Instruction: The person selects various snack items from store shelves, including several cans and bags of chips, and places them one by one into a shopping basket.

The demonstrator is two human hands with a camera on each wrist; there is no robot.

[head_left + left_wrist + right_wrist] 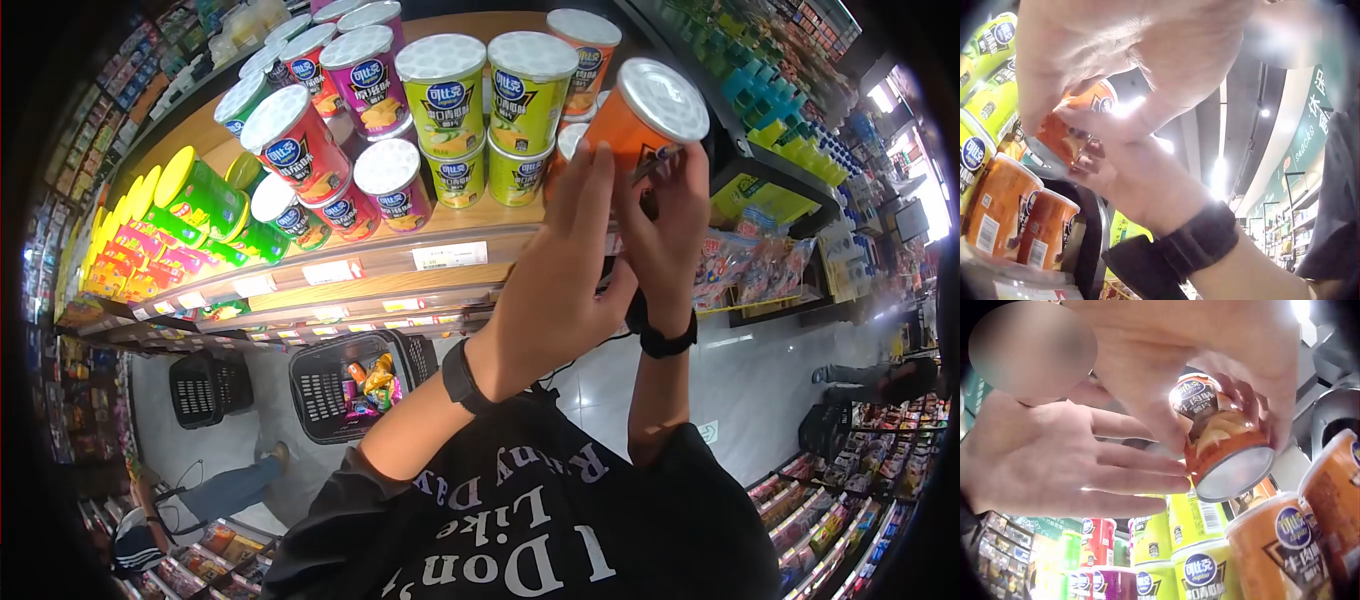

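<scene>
Chip can (645, 115), orange with a pale lid, is hanging tilted in the air above the right end of the shelf (460, 222). The right hand (668, 215) is gripping it, its fingers curling round the body. On the left side of the can, the left hand (560, 290) is holding its fingers nearly straight and slightly apart (whether every fingertip is touching the can, I cannot tell).

Just left of the hands, green cans (530, 95) are standing stacked in pairs, with a purple can (395, 185) and a red can (295, 145) sitting farther left. Yellow-lidded tubs (200, 195) are filling the left end. Price labels (450, 256) are lining the front edge. Below, on the floor to the left, a black basket (318, 395) is holding bright snack packs (378, 385). Bagged snacks (740, 260) are hanging on the right.
</scene>
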